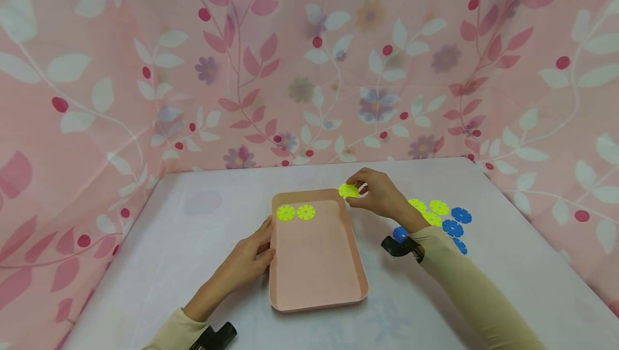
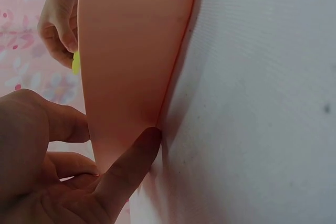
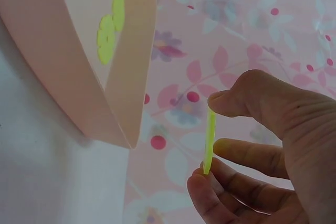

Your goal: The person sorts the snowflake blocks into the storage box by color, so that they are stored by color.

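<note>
A pink rectangular tray [image 1: 316,264] sits on the table, with two yellow-green notched discs [image 1: 286,213] side by side in its far left corner. My left hand [image 1: 249,256] holds the tray's left side; in the left wrist view its fingers [image 2: 128,174] lie against the outer wall and at the rim. Just above the tray's far right corner, my right hand [image 1: 377,191] pinches another yellow-green notched disc [image 1: 348,191] between thumb and fingers. That disc [image 3: 209,142] appears edge-on in the right wrist view, apart from the tray.
Right of the tray lie several loose yellow-green discs [image 1: 439,207] and several blue discs [image 1: 452,228], some partly hidden behind my right wrist. A pink leaf-patterned curtain [image 1: 300,70] rises behind the white-covered table [image 1: 193,231].
</note>
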Demonstrator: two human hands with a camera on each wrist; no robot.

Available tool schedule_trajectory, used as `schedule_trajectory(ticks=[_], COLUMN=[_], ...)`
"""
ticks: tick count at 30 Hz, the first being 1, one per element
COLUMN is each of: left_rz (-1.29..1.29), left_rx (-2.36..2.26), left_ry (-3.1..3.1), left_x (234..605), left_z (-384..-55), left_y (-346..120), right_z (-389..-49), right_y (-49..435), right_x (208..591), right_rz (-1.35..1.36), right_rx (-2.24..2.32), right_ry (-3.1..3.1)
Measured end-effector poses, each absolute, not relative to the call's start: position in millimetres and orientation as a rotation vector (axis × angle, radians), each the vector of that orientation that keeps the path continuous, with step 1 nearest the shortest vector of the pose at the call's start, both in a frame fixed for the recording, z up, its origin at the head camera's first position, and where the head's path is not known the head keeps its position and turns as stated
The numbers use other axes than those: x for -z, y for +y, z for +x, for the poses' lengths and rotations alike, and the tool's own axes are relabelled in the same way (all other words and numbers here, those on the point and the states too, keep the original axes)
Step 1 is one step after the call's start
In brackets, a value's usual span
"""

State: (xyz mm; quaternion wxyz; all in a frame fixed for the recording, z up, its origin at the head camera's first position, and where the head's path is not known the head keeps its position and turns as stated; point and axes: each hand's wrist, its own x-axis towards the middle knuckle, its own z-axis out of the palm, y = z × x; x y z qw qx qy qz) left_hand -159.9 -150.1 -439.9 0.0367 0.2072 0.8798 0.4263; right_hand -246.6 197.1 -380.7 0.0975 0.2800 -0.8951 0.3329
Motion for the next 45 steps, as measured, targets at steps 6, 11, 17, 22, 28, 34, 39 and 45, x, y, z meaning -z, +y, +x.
schedule_trajectory(ticks=[6, 11, 17, 22, 28, 34, 39, 45], left_rz=[0.641, 0.647, 0.641, 0.654, 0.671, 0.693, 0.709, 0.714], left_rx=[-1.288, -1.286, -1.288, -1.289, -1.302, -1.300, -1.289, -1.290], left_ry=[2.708, 2.712, 2.699, 2.711, 2.699, 2.693, 2.698, 2.699], left_x=[441, 441, 440, 439, 439, 440, 441, 442], left_z=[-160, -161, -160, -161, -162, -161, -162, -163], left_y=[-152, -153, -151, -151, -151, -152, -153, -154], right_z=[-249, -251, -254, -255, -256, -257, -258, -261], right_y=[192, 185, 176, 167, 161, 157, 155, 153], right_x=[384, 387, 391, 395, 397, 403, 406, 412], right_rz=[0.858, 0.874, 0.852, 0.854, 0.836, 0.848, 0.843, 0.804], right_rx=[-1.028, -1.032, -0.995, -0.966, -0.950, -0.945, -0.952, -0.914], right_ry=[-2.638, -2.654, -2.702, -2.696, -2.684, -2.689, -2.712, -2.763])
